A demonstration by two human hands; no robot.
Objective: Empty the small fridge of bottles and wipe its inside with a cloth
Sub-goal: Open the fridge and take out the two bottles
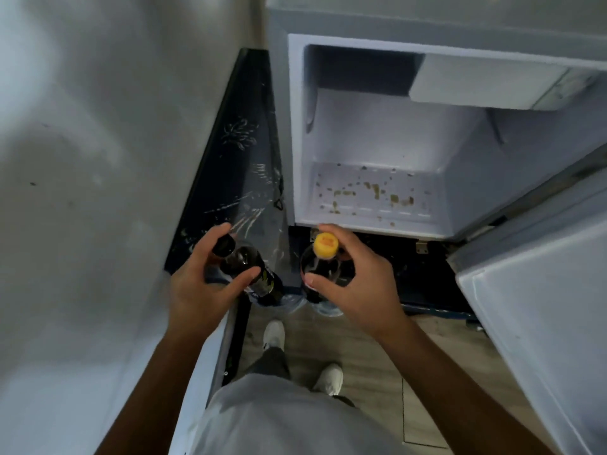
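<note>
The small white fridge stands open in front of me, its door swung out at the right. No bottle shows inside it, and brownish stains spot its floor. My left hand grips a dark bottle with a black cap by the neck, held tilted below the fridge's left corner. My right hand grips a dark bottle with a yellow cap near its top, just below the fridge's front edge. No cloth is in view.
A grey-white surface fills the left side, edged by a dark patterned panel beside the fridge. Below are a wood-look floor and my feet in white shoes. A dark base lies under the fridge.
</note>
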